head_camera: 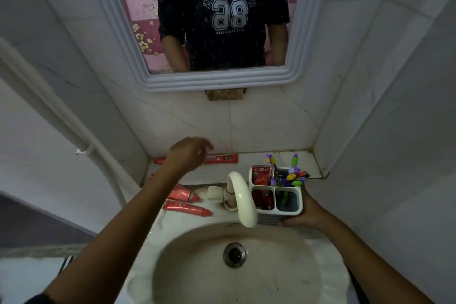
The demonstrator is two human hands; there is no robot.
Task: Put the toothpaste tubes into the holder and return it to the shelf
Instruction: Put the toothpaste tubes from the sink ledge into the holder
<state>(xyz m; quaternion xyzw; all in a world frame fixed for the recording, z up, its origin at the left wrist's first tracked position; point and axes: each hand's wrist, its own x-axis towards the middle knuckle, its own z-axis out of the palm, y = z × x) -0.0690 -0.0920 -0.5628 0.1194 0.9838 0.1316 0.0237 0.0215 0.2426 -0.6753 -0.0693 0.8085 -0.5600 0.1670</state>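
Head view: your right hand (308, 215) grasps holder (276, 192) beside tap (243, 198); your left hand (187, 153), fingers loose, empty, hovers over far toothpaste tube (222, 158) on shelf (303, 163).

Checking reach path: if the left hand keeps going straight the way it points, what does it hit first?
Probably the long red toothpaste tube on the shelf just beyond the left hand, then the tiled wall; depth unclear.

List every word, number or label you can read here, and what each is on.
"WASHINGTON", mirror-reversed: on the shirt reflected in the mirror.
"86", reversed, reading as "38": same shirt.
Small line under the number: too blurred to read.
Print on the toothpaste tubes and the packet in the holder: too small to read.
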